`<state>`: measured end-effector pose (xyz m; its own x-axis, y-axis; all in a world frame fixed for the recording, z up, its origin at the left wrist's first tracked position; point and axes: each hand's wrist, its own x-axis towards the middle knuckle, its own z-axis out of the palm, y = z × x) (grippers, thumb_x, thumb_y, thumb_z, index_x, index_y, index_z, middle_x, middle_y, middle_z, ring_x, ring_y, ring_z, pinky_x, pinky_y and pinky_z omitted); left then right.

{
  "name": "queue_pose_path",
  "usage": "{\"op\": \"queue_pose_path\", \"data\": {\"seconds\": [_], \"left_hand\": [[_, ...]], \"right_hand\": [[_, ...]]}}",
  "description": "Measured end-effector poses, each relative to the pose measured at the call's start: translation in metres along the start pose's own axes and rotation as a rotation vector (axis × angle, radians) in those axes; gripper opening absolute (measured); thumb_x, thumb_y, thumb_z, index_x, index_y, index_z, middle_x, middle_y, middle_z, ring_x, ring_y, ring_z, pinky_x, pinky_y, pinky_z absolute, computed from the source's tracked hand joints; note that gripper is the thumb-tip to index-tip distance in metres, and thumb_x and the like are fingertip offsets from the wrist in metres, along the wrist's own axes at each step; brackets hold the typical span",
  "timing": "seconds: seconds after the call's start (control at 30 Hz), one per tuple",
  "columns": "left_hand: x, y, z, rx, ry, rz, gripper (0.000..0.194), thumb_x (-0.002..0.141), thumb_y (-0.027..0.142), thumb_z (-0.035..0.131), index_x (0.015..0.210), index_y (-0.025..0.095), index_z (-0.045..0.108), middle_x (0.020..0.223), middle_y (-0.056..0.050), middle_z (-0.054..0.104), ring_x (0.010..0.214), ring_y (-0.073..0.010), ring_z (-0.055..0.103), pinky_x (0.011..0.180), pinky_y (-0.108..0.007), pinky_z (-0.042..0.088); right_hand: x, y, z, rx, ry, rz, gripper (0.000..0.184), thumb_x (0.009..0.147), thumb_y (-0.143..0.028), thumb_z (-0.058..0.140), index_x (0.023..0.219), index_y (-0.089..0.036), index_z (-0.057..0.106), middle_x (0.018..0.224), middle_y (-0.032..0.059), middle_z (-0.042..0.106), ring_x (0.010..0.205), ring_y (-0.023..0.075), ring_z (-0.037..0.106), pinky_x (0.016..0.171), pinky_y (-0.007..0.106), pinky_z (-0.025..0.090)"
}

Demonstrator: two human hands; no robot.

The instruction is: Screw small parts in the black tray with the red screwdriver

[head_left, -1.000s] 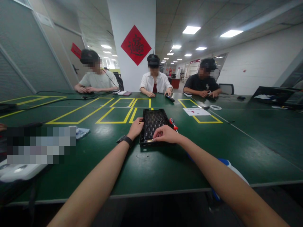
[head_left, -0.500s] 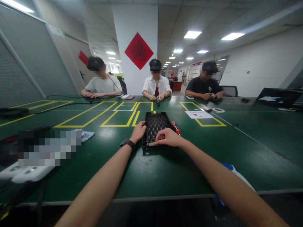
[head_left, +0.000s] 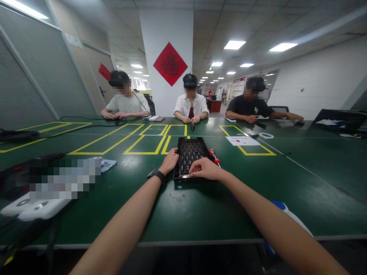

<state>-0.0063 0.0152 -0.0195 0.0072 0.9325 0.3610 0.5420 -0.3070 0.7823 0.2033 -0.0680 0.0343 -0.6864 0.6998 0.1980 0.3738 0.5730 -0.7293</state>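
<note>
One black tray [head_left: 180,180] sits on the tabletop [head_left: 197,215], left hand [head_left: 169,162] grasping its left edge, right hand [head_left: 205,169] at a strip [head_left: 185,176] inside its near edge, grip unclear.

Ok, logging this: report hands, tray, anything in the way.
Left hand at black tray, left side. Right hand at small pale piece, near end; grip unclear. Maybe in the way: red-handled screwdriver, right of tray.

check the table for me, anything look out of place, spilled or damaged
No clear spill or damage. Slightly odd: the white paper sheet lies across the yellow tape outline, partly covering it, and a few dark specks mark the table in front of the black tray; debris or scuffs, I can't tell.
</note>
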Motion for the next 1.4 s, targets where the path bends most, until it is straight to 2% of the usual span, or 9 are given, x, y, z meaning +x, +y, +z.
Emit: {"op": "queue_pose_path", "data": {"seconds": [0.33,0.67,1.27,1.4], "left_hand": [[-0.004,0.007,-0.002,-0.014,0.015,-0.011,0.045,0.067,0.013,0.042,0.111,0.017,0.051,0.116,-0.008,0.056,0.114,-0.0243,0.047,0.099,-0.040,0.036],[0.003,-0.005,0.002,0.017,0.017,-0.009,0.045,0.068,0.017,0.041,0.113,0.018,0.049,0.117,-0.009,0.054,0.111,-0.0228,0.049,0.096,-0.039,0.037],[0.001,-0.002,0.001,-0.007,0.009,-0.021,0.046,0.068,0.015,0.041,0.113,0.017,0.050,0.117,-0.008,0.055,0.112,-0.0237,0.047,0.098,-0.039,0.036],[0.001,-0.002,0.001,-0.008,0.001,0.022,0.046,0.068,0.015,0.040,0.114,0.015,0.049,0.118,-0.010,0.054,0.113,-0.0231,0.046,0.099,-0.040,0.035]], "right_hand": [[0.001,0.001,0.001,0.016,0.032,-0.009,0.028,0.066,-0.033,0.068,0.083,-0.011,0.068,0.071,0.0044,0.066,0.063,0.0107,0.058,0.060,0.022,0.046],[0.001,0.002,0.000,0.009,0.027,-0.011,0.028,0.065,-0.033,0.068,0.081,-0.010,0.068,0.068,0.0036,0.064,0.060,0.0097,0.055,0.057,0.020,0.044],[0.000,-0.003,0.001,-0.029,0.015,-0.002,0.026,0.067,-0.033,0.066,0.082,-0.011,0.068,0.066,0.0028,0.063,0.058,0.0089,0.053,0.053,0.019,0.041],[0.001,-0.003,0.002,-0.028,0.020,-0.009,0.029,0.067,-0.035,0.067,0.081,-0.011,0.068,0.062,0.0016,0.061,0.054,0.0079,0.050,0.050,0.018,0.038]]}}
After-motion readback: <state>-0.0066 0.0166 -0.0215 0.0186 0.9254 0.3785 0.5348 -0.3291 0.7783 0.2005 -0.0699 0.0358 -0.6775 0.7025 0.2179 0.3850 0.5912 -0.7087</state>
